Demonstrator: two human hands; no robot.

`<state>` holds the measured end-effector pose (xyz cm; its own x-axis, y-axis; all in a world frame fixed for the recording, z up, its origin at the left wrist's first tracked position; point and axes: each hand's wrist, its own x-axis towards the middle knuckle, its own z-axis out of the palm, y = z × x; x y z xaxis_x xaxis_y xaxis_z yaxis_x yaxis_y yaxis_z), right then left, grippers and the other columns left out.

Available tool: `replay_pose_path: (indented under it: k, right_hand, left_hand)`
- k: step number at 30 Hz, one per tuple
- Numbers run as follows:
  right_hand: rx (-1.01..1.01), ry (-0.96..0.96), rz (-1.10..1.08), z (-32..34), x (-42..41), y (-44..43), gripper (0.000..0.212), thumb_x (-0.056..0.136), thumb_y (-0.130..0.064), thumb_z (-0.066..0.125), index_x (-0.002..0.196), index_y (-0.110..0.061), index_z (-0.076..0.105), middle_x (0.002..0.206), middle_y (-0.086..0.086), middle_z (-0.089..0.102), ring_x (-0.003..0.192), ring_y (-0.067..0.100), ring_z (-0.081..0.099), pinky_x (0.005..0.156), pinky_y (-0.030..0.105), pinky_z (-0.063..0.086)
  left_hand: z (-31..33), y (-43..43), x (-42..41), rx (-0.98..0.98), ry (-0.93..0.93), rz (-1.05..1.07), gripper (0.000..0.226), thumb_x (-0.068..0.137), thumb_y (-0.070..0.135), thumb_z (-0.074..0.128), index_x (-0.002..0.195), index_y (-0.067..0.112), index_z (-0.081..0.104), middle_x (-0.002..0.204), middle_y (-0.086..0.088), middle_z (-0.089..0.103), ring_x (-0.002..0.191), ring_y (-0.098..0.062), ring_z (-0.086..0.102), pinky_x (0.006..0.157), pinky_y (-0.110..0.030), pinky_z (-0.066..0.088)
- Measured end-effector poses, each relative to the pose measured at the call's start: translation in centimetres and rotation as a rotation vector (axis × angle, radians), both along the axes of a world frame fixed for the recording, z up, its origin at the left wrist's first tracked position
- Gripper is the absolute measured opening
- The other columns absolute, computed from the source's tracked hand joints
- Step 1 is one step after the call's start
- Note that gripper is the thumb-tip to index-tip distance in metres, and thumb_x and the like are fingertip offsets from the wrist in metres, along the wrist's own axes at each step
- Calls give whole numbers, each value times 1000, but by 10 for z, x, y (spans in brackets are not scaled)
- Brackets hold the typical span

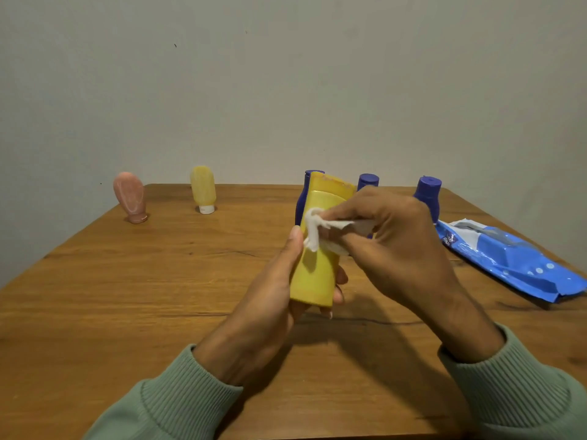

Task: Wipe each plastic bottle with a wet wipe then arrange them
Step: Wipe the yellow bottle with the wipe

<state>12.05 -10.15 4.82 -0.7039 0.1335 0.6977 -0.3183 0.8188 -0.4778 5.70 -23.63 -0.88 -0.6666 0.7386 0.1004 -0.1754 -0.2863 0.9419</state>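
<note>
1. Right hand [397,236]: the fingers [346,214] are curled and pinch a crumpled white wet wipe [317,230], pressing it on the near face of an opaque yellow plastic bottle [314,274], a little above its middle.
2. Left hand [270,281]: it grips the lower half of the same bottle. The thumb [293,246] lies up the left edge, and the fingertips wrap round and show at the right edge near the base.
3. Bottle position: it is held clear of the wooden table [127,296], over the middle, nearer the front edge than the back.
4. Key relation: the long axis runs near upright and leans a little right. What looks like the cap end is up and away from us, and the base is down towards us. The wipe sits between the cap end and the left thumb. We judge that bare plastic lies along the axis both ways, and the lower part is reachable only if the left hand regrips.
5. Step in hand (judgement): wiping this bottle, not yet arranging it.
6. Outward, right: three dark blue plastic bottles [428,195] stand along the back edge, one partly hidden behind the held bottle. A blue plastic pack of wipes [508,258] lies near the right edge. The right hand is the nearer to these.
7. Outward, left: a pink translucent tube bottle [130,198] and a pale yellow translucent tube bottle [203,188] stand cap-down by the back-left corner, well apart from both hands. The left hand is the nearer.
</note>
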Motion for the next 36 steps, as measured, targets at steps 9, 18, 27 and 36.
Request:
replay_pose_path:
  k: [9, 18, 27, 36]
  right_hand:
    - [-67, 56, -63, -1, -1, 2, 19, 81, -11, 71, 96, -22, 71, 88, -12, 62, 84, -2, 57, 67, 7, 45]
    - [101, -345, 132, 1, 4, -16, 19, 79, -15, 71, 95, -25, 73, 88, -18, 61, 85, -3, 57, 72, 16, 52]
    - [54, -342, 82, 4, 5, -15, 19, 80, -13, 70, 97, -22, 73, 94, -14, 63, 89, 1, 57, 75, 22, 53]
    - [34, -53, -28, -5, 2, -13, 20, 80, -14, 69, 99, -19, 71, 93, -11, 63, 86, -2, 57, 73, 11, 48]
  left_hand:
    - [0, 2, 4, -44, -7, 25, 55, 98, 54, 33, 120, 13, 61, 93, -16, 69, 77, -25, 63, 72, -41, 47]
    - [5, 1, -7, 127, -368, 91, 65, 89, 56, 45, 122, 3, 59, 104, -18, 71, 92, -28, 69, 94, -49, 49]
    - [5, 1, -2, 113, -319, 104, 57, 91, 52, 41, 125, 8, 56, 115, -18, 70, 101, -31, 67, 102, -55, 44]
    - [2, 1, -3, 54, -103, 101, 46, 96, 51, 37, 112, 21, 68, 104, -16, 72, 84, -28, 67, 79, -49, 49]
